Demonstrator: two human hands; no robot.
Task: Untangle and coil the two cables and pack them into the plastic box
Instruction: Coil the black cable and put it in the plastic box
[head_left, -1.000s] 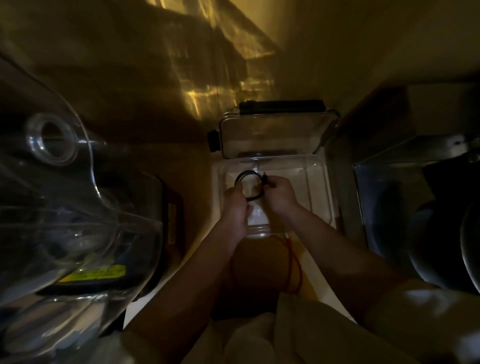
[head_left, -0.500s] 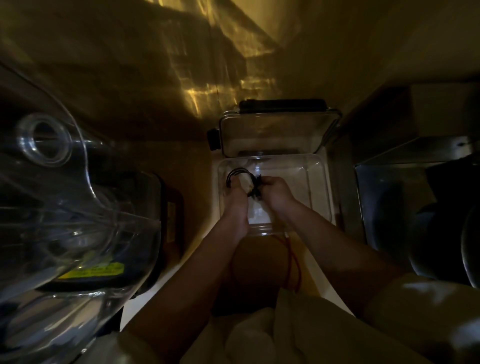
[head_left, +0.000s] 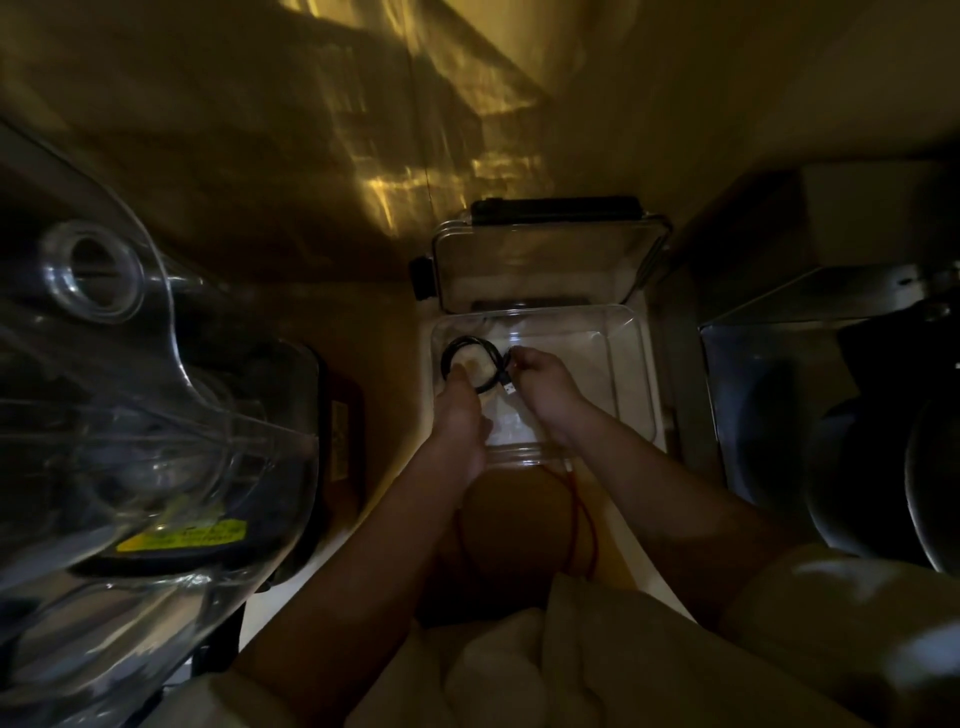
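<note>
both hands reach into the clear plastic box (head_left: 631, 364), its lid (head_left: 540, 270) tipped open behind. the left hand (head_left: 460, 410) holds the coiled black cable (head_left: 470, 358) against the box floor – the right hand (head_left: 543, 376) pinches its plug end. the red cable (head_left: 582, 519) lies loose on the desk (head_left: 628, 525), just outside the box.

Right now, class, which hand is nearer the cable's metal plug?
Right. The right hand is beside the plug; the left hand is farther, across the black coil.
</note>
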